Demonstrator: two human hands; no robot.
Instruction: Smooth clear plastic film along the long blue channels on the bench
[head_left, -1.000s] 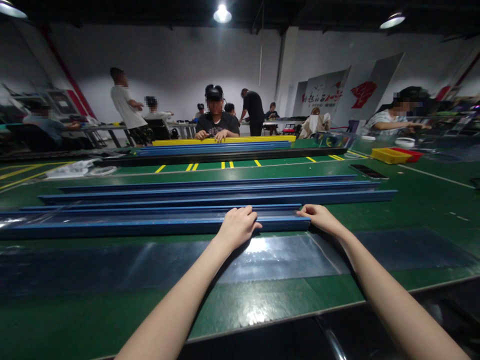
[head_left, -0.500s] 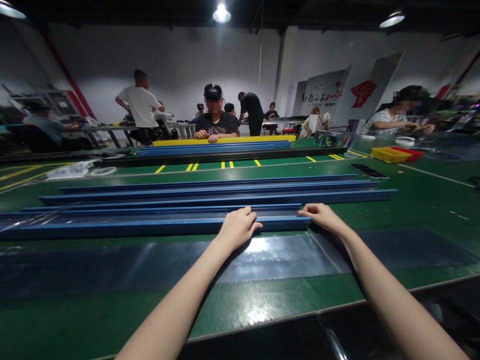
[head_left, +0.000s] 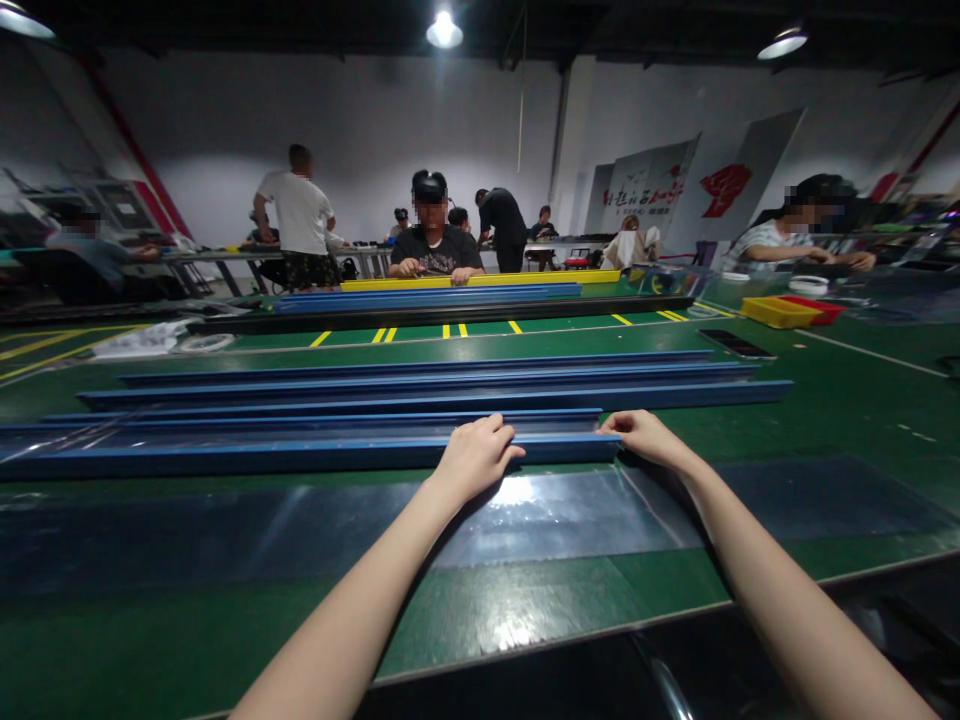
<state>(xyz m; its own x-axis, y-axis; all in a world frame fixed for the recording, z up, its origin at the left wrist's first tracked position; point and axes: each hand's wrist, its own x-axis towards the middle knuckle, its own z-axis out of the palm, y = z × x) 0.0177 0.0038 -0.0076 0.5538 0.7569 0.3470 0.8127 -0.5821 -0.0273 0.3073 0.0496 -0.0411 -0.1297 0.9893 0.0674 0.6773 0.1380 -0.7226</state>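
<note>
A long blue plastic channel [head_left: 337, 455] lies across the green table in front of me, with clear film showing inside its left part. My left hand [head_left: 478, 456] grips the near wall of this channel, fingers curled over the rim and thumb pointing right. At the channel's right end is my right hand [head_left: 637, 433], its fingertips pinched together at the end opening. What those fingertips hold is too small to make out. Nearer to me, a flat clear plastic sheet [head_left: 570, 518] lies under my forearms.
More blue channels [head_left: 450, 385] lie just beyond. Farther off are a black strip [head_left: 465, 311], a yellow strip [head_left: 540, 278], a phone [head_left: 736, 344] and a yellow tray [head_left: 780, 310]. A co-worker [head_left: 435, 240] sits across the table; another person [head_left: 802, 240] works at right.
My hands stay almost still at the channel. Across the table, the yellow strip has shifted right in the co-worker's hands. The standing person in a white shirt has moved slightly right.
</note>
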